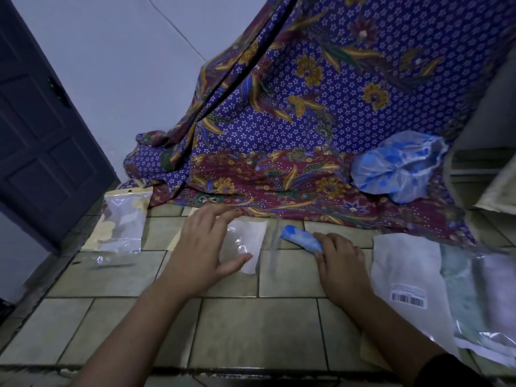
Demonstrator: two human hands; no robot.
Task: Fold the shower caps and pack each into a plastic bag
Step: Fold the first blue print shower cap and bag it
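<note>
Right hand (339, 263) fingers clamped on rolled shower cap (301, 239), centre frame (thin, slippery, springs open, so pinch mid-roll); left hand (208, 247) fingers apart over flimsy plastic bag (247, 244).

A home: tiled floor (251, 325), panelled door (42, 135), batik cloth (307, 121) draped.

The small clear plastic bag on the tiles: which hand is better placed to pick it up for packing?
Left. The left hand hovers open right over the small clear bag, thumb at its near edge. The right hand is busy gripping the rolled blue shower cap beside it.
</note>
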